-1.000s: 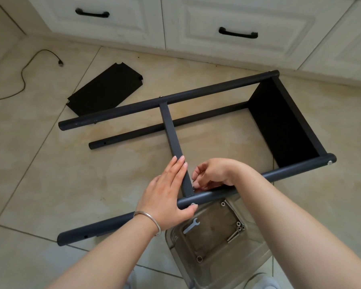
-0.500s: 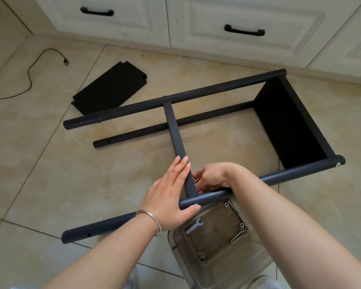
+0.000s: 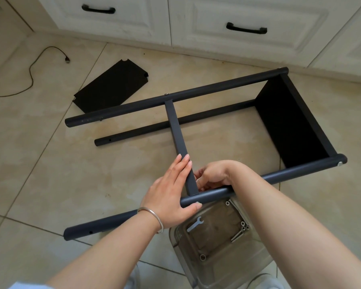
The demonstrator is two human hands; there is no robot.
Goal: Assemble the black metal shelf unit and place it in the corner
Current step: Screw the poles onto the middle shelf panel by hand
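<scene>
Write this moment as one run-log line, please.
left hand flat on flat black metal crossbar | right hand at joint with round black metal pole | shelf unfinished

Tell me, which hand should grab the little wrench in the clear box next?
Probably the left hand: its thumb sits just above the wrench in the clear box, while the right hand pinches at the crossbar joint.

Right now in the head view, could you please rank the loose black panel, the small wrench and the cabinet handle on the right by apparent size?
1. Loose black panel, clearly the largest.
2. Cabinet handle.
3. Wrench, the smallest, though it lies nearer the camera than the handle.
</scene>
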